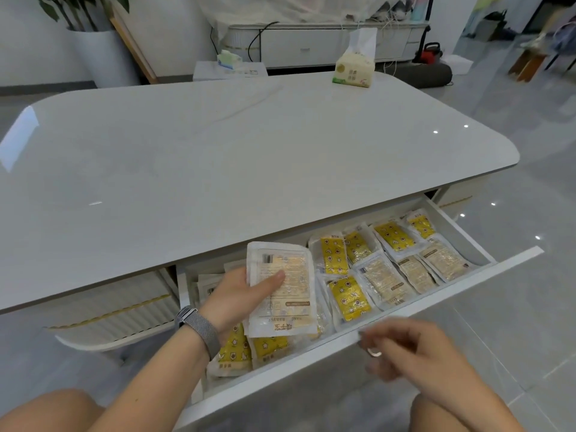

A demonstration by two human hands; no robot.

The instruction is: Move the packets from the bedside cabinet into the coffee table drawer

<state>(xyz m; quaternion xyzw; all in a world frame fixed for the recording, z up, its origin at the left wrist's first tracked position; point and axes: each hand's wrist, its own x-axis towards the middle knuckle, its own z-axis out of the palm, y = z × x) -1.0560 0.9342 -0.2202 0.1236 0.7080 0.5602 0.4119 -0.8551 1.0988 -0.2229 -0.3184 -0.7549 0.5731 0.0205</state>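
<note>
Packet upright, L hand, over drawer

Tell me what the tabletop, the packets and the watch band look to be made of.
Tabletop: glossy pale stone or glass, judging by its sharp light reflections. Packet in the left hand: thin crinkly plastic film, partly see-through. Watch band: grey woven metal mesh, probably steel.

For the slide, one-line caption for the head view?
Left hand holds a packet over the open, packet-filled drawer; right hand hovers empty at its front.
</note>
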